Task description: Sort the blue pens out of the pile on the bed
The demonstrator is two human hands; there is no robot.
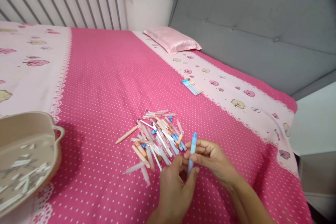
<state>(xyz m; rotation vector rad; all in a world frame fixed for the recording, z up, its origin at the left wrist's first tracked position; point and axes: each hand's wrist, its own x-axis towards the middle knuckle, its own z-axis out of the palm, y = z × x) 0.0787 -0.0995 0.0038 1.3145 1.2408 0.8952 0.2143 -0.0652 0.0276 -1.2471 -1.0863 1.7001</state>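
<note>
A pen (193, 147) with a blue top and a paler blue barrel stands nearly upright between my two hands. My left hand (176, 185) pinches its lower barrel, while the fingers of my right hand (210, 155) close around the middle, just under the darker blue end. Just beyond my hands lies a loose pile of pen parts (160, 140): clear and pinkish barrels, white refills, blue and orange pieces. A peach-coloured barrel (126, 135) sticks out at the pile's left side. Farther off, several blue and orange pens (191, 86) lie side by side in a neat row.
A beige basin (56, 147) with a side handle stands at the left, white and grey scraps on its bottom. The bed has a pink dotted cover (105, 77). At the back are a pink pillow (173, 38), a grey headboard (252, 24) and a radiator (60, 0).
</note>
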